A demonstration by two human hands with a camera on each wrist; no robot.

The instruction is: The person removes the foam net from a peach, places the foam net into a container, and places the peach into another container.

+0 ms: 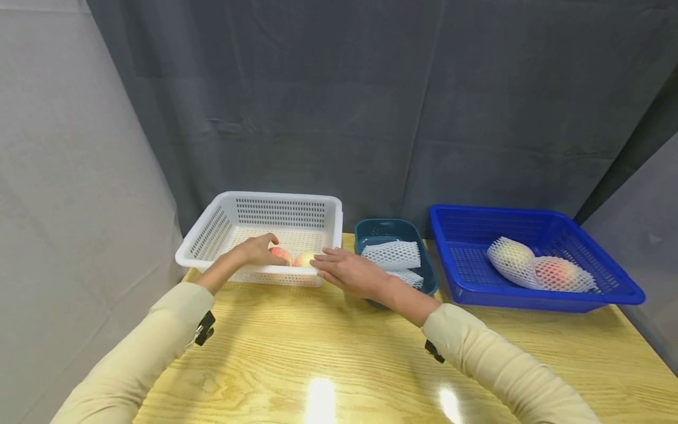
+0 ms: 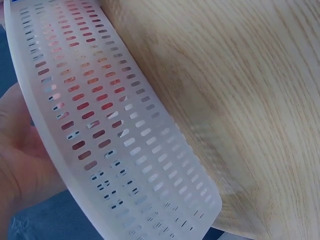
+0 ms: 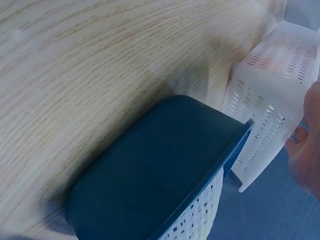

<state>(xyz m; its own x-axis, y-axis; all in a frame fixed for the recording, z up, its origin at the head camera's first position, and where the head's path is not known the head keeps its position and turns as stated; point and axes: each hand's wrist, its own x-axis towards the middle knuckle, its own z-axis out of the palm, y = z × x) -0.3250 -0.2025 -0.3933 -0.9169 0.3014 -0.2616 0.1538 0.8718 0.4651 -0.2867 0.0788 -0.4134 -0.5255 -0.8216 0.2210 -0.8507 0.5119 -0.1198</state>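
Note:
Inside the white basket [image 1: 212, 259], my left hand [image 1: 258, 250] has its thumb and fingers curved round a red apple [image 1: 281, 254]. The far fingertips are hidden. A second, yellowish-red apple [image 1: 304, 259] lies just right of it. My right hand [image 1: 352, 271] reaches over the basket's front right corner with fingers fairly straight, its tips beside the second apple. Whether they touch it I cannot tell. In the left wrist view, the left hand [image 2: 25, 155] shows behind the basket wall [image 2: 95, 100], with red showing through the slots. The right wrist view catches the right hand [image 3: 306, 155] by the basket rim.
A dark teal bin [image 1: 389, 225] holding white foam net sleeves [image 1: 392, 254] stands right of the white basket, partly under my right forearm. Farther right, a blue basket [image 1: 529, 300] contains two net-wrapped fruits [image 1: 561, 274]. All stand on a wooden table [image 1: 296, 341] before a grey curtain.

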